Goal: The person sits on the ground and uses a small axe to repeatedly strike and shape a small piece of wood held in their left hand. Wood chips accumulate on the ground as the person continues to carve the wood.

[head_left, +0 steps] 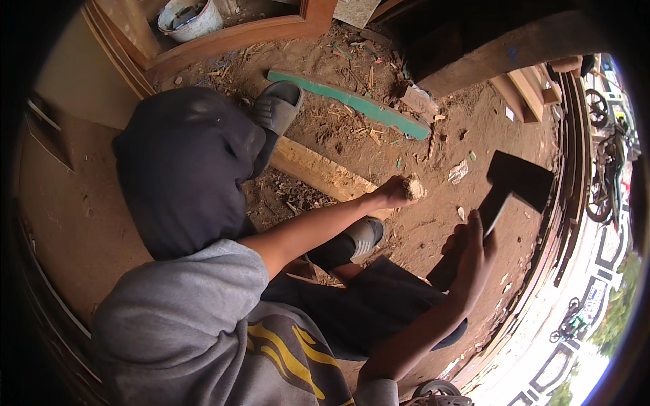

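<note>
My left hand [393,193] grips a short piece of wood with a pale, rough end [414,187], held over a long light plank [318,169] on the dirt ground. My right hand [472,247] holds a dark, broad-bladed tool [520,181], like a hatchet or cleaver, by its handle, out to the right of the left hand. The plank lies between my sandalled feet [276,108], partly hidden by my left arm and hand.
A green-painted board [349,101] and wood scraps lie on the dirt ahead. Wooden frames [237,30] with a white bucket [189,20] are at upper left, a dark beam [474,64] at upper right. Stacked boards [565,169] and parked motorbikes [606,169] line the right.
</note>
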A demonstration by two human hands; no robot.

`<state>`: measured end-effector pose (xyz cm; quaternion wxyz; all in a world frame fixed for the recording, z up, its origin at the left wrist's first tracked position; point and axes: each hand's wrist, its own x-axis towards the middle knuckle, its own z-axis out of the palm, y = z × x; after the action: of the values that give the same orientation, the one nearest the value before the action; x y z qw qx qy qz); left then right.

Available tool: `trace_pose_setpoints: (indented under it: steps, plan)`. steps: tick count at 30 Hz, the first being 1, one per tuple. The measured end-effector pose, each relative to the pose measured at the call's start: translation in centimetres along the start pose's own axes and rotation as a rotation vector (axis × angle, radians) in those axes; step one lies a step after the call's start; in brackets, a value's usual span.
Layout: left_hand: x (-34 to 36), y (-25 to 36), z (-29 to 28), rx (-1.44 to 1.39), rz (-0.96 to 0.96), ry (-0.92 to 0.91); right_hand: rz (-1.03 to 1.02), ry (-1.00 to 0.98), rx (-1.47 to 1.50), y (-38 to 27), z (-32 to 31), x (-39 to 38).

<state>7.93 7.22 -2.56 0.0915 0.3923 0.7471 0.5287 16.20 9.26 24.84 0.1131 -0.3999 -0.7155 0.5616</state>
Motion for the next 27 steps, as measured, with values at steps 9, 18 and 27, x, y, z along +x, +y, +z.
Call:
trace_pose_setpoints:
  steps: [9,18,27]
  plan:
    - [0.0,0.0,0.2,-0.157,-0.095,-0.016,0.175,-0.275,-0.302,9.7,0.5,2.2]
    - [-0.2,-0.1,0.2,-0.165,-0.125,-0.042,0.043,-0.082,-0.015,-1.5,-2.5,0.9]
    - [-0.5,-0.6,1.2,0.016,-0.013,0.181,-0.245,-0.084,-0.361,11.8,1.1,2.6]
